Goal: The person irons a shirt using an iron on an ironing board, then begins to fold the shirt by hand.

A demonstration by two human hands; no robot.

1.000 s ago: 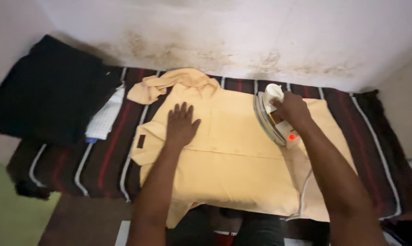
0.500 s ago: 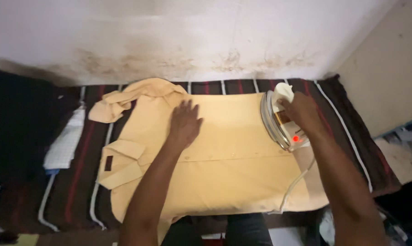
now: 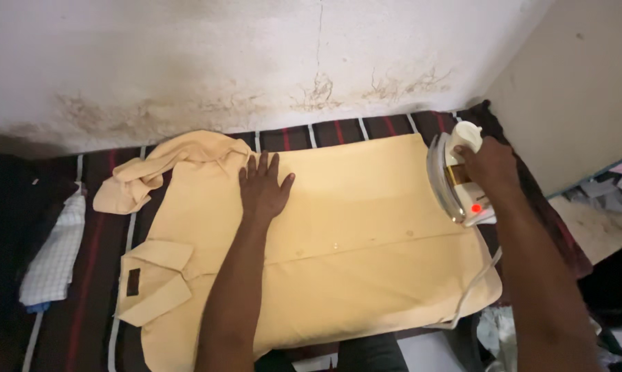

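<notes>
- The left hand (image 3: 262,189) is pressed flat, fingers spread, on the shirt (image 3: 352,241).
- The right hand (image 3: 491,167) is closed around the iron (image 3: 455,180), tilted on the shirt's edge.
- The pale yellow shirt is spread over a striped blanket (image 3: 94,275).

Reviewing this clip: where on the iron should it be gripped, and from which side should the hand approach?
Probably by the handle along its top, coming from above on the person's right. The iron sits at the yellow shirt's right edge with its metal soleplate facing left, so that side is best avoided. The right hand already wraps the handle that way.
</notes>
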